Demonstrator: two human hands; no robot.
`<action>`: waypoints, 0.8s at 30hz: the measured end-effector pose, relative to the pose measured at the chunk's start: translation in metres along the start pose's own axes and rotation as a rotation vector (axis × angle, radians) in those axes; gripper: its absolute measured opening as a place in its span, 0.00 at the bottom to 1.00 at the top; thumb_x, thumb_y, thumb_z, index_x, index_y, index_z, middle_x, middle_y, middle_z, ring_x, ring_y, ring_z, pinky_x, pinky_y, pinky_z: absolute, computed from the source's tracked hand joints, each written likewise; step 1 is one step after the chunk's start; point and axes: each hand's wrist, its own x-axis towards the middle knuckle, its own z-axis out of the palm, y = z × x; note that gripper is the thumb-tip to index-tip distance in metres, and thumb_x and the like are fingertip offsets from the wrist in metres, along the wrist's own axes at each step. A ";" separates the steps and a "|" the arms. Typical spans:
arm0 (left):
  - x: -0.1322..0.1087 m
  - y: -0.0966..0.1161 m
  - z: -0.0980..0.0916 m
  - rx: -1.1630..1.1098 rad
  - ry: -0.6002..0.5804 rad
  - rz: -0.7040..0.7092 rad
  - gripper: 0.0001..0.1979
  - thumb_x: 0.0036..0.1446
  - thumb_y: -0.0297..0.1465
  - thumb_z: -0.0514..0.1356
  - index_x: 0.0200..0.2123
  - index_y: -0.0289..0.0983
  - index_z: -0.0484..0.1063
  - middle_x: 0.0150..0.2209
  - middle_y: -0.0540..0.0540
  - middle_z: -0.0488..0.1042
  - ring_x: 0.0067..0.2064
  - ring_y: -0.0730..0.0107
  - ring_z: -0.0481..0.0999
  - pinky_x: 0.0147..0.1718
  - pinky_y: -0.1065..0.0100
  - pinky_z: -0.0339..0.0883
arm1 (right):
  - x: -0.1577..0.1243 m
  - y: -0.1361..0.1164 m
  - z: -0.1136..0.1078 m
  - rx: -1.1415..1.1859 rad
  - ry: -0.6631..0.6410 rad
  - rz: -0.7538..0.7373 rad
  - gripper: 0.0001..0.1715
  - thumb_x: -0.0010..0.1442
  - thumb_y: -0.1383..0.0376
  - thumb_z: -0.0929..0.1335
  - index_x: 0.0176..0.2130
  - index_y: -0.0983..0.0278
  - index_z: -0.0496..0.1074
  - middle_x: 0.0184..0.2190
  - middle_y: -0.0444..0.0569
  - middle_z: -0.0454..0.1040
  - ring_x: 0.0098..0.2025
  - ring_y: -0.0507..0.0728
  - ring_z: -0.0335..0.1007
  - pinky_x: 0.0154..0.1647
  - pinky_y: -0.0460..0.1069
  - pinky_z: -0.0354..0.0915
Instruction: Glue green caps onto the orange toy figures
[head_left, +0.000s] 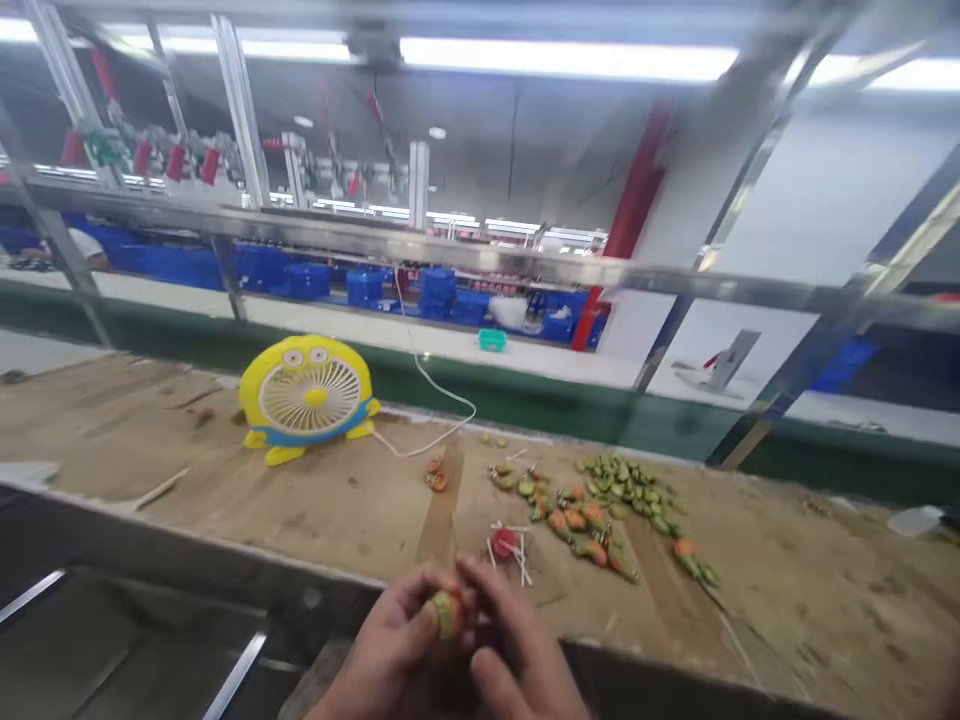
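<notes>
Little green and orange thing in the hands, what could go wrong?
The little piece sits only at the fingertips of the left hand, with the right hand against it, near the bench edge; it might slip and drop below. The loose white sticks lie close by and could get knocked about.

A yellow fan (310, 398) stands on the brown bench (225, 490), and its white cable (427, 385) loops off to its right. Further right of the fan lies a spread of green and orange pieces (600, 500), with white sticks (517, 555) just before them. Behind the fan, past a green belt (525, 395), blue crates (439, 290) stand beside a red pillar (630, 220).
</notes>
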 end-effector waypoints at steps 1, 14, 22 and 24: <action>-0.003 -0.002 -0.003 -0.034 -0.042 -0.010 0.18 0.44 0.36 0.81 0.35 0.36 0.81 0.36 0.46 0.82 0.38 0.69 0.81 0.40 0.69 0.75 | -0.003 0.002 0.000 0.055 -0.020 0.014 0.32 0.72 0.52 0.66 0.70 0.54 0.64 0.67 0.54 0.71 0.69 0.64 0.67 0.68 0.59 0.67; -0.016 -0.016 0.006 0.033 -0.186 0.062 0.11 0.54 0.34 0.76 0.39 0.38 0.83 0.39 0.46 0.82 0.40 0.71 0.80 0.42 0.73 0.71 | 0.001 -0.035 0.005 0.162 0.203 0.041 0.12 0.68 0.67 0.67 0.50 0.60 0.74 0.50 0.53 0.80 0.54 0.58 0.78 0.55 0.50 0.74; -0.029 -0.026 0.009 0.013 -0.224 0.060 0.12 0.54 0.36 0.76 0.40 0.38 0.84 0.40 0.46 0.83 0.41 0.71 0.82 0.44 0.73 0.73 | -0.005 -0.043 0.011 0.369 0.313 0.186 0.19 0.75 0.57 0.62 0.40 0.61 0.77 0.42 0.50 0.81 0.48 0.55 0.78 0.50 0.48 0.73; -0.031 -0.027 0.010 -0.046 -0.243 0.007 0.11 0.55 0.35 0.75 0.41 0.38 0.83 0.40 0.45 0.85 0.43 0.71 0.83 0.44 0.73 0.76 | -0.007 -0.044 0.007 0.464 0.329 0.225 0.25 0.76 0.55 0.60 0.40 0.62 0.80 0.42 0.52 0.82 0.48 0.56 0.78 0.48 0.48 0.74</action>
